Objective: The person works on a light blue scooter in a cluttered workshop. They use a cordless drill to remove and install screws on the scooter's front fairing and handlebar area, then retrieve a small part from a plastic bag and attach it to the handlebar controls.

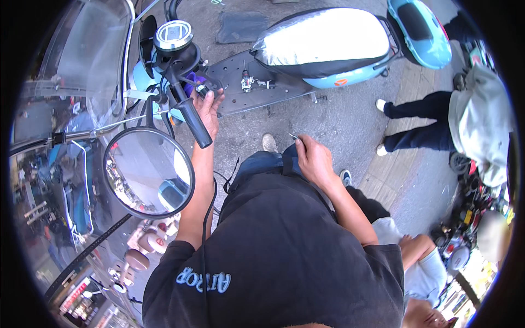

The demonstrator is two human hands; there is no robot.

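Note:
My left hand (210, 106) is up under the black handlebar grip (194, 123), its fingers around a small dark-and-silver fitting (203, 89) beside a purple object (192, 83). The round display (173, 37) sits above it on the scooter's handlebar. My right hand (311, 158) is closed on a small metal tool (293, 137), too small to name, held at waist height. On the scooter's grey footboard (229, 76) lie metal parts (247, 82) that look like a lock set. The round mirror (147, 172) is left of my left forearm.
The light-blue scooter has a silver-covered seat (322, 38) and a rear box (418, 35). A clear windshield (98, 54) rises at left. One person (476, 120) stands at right; another (415, 268) is close beside my right side. Parked vehicles (459, 240) line the right rim.

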